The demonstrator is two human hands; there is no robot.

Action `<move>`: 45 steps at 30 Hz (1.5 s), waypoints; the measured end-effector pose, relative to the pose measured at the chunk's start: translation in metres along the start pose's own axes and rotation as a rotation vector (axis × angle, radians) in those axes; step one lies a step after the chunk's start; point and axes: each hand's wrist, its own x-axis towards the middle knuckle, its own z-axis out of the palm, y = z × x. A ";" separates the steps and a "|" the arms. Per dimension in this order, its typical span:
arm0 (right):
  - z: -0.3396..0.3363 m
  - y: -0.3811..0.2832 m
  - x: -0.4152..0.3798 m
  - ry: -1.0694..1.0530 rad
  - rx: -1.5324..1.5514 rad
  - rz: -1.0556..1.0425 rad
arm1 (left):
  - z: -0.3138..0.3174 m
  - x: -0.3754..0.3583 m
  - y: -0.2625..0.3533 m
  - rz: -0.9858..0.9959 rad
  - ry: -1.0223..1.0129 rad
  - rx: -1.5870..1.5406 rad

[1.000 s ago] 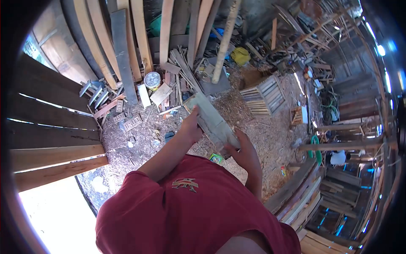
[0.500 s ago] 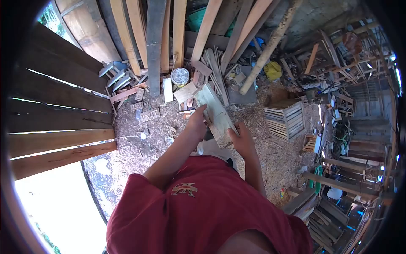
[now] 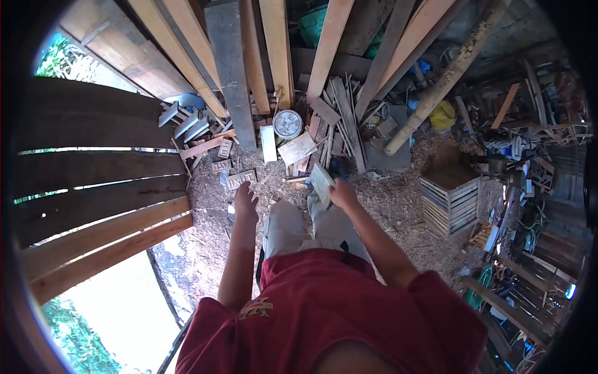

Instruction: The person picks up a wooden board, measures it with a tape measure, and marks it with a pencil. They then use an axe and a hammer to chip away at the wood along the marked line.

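Note:
My right hand (image 3: 342, 193) grips the edge of a pale wooden board (image 3: 320, 183), which hangs tilted in front of my right leg. My left hand (image 3: 246, 201) is apart from the board, with fingers spread and nothing in them. In this view its fingertips come just below a small carved wooden block (image 3: 241, 179) on the floor. Two smaller carved blocks, one of them a grey-brown piece (image 3: 221, 166), lie beyond it. A round lidded can (image 3: 288, 124) stands past the board, with a flat wood offcut (image 3: 297, 148) beside it.
Long planks (image 3: 229, 75) lean on the wall ahead, and a round pole (image 3: 445, 81) slants at the right. A slatted crate (image 3: 451, 199) stands on the shavings-covered floor (image 3: 398, 215). A plank wall (image 3: 99, 181) is on the left; piled timber fills the far right.
My left hand has let go of the board and moved left, opening. My right hand keeps the board, now turned and lower by my leg. The view has shifted.

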 end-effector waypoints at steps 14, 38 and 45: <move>0.132 -0.014 0.338 0.056 0.613 -0.018 | 0.048 0.266 -0.132 0.000 -0.021 0.742; 0.358 0.028 0.322 0.000 0.770 0.138 | 0.085 0.647 -0.229 0.266 -0.017 1.063; 0.356 0.020 0.286 -0.135 0.739 0.102 | 0.065 0.599 -0.239 0.435 -0.041 0.983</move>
